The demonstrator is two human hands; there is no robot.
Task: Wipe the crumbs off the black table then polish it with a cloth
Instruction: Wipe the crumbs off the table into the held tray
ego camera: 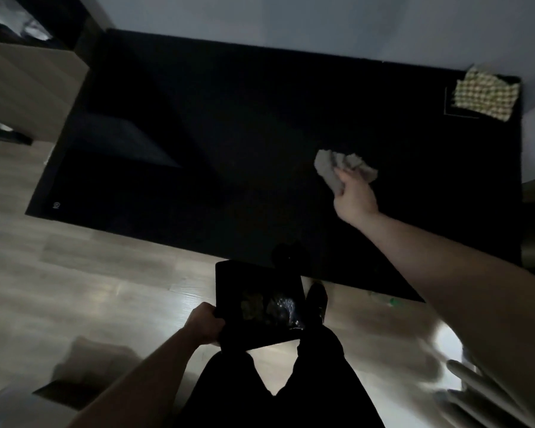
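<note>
Right hand (354, 193), right of centre in the frame, is closed around a crumpled grey cloth (337, 166), bunched at the fingertips and pressed on or just above the black table (229, 134) — contact cannot be confirmed in this dim light. Left hand (203, 324), lower centre, grips the left edge of a dark tray (229, 282) held below the table's near edge; pale debris, probably crumbs, lies inside it. A folded checked cloth (485, 94) rests on the table's upper-right corner, well apart from the wiping hand. No crumbs can be made out on the dark top. Judgement: the grey cloth is soft, light and limp — best kept wadded in the palm with a flat pad underneath for sweeping. The checked cloth looks equally pliable; pinch it by a folded edge and it should lift easily.
</note>
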